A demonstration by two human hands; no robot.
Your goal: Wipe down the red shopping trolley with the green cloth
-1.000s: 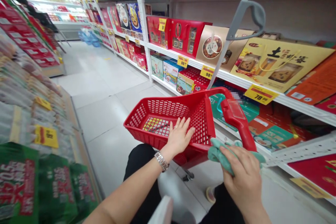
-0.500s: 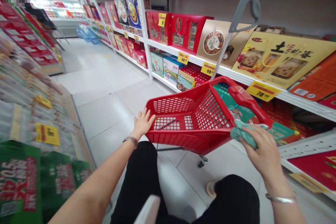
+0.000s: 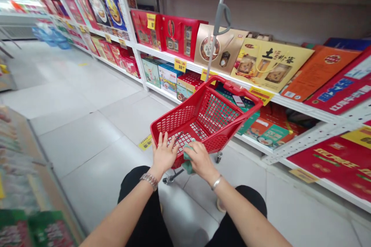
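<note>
A small red shopping cart point(image 3: 217, 142) stands on the tiled floor before my knees, its handle point(image 3: 240, 90) toward the shelves. My left hand point(image 3: 164, 152) lies over the near front corner of its basket, fingers spread and holding nothing. Closed round a green cloth point(image 3: 188, 158), my right hand point(image 3: 200, 158) presses it on the near side rim, a little right of the left hand. Part of the cloth hangs down the outer wall; the rest is hidden under the fingers. A grey pole with a grey hook-shaped clip point(image 3: 222, 19) rises behind the basket.
White shelving point(image 3: 131, 38) runs along the far side, with gift boxes such as a yellow box point(image 3: 266, 63) and a red box point(image 3: 181, 36). At the left is a low display with green packs point(image 3: 52, 227). Blue water bottles point(image 3: 53, 36) stand farther down the aisle.
My right hand has moved the cloth from the handle end leftward along the near rim to beside my left hand. The cart appears turned, and the view has swung right.
</note>
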